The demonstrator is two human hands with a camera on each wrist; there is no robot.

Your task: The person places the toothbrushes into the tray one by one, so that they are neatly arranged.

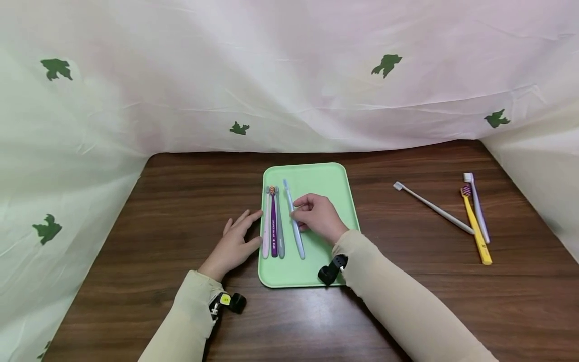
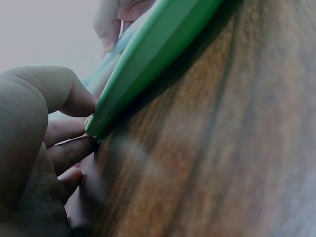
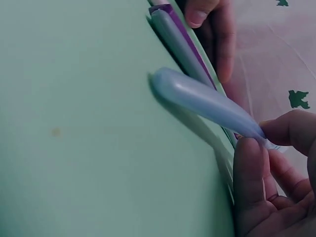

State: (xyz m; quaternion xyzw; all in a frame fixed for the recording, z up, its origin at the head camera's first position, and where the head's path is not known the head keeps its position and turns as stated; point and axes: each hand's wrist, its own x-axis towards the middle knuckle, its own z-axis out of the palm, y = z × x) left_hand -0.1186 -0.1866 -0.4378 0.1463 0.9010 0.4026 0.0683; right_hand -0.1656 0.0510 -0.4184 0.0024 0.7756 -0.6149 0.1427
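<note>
Dark wood table (image 1: 194,191), white cloth walls (image 1: 280,75), green tray (image 1: 312,176), right grip (image 1: 320,216) pinching blue toothbrush (image 1: 298,244), left grip (image 1: 232,247) outspread

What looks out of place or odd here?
A small brownish spot, possibly a stain, marks the light-green rectangular tray. On the brown wood-grain table, one slim pale-grey toothbrush lies askew beside the nearly parallel yellow toothbrush and lavender toothbrush.

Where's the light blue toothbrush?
Head view: light blue toothbrush pinched by the right hand over the green tray, left of centre, right of the tray's grey toothbrush.
</note>
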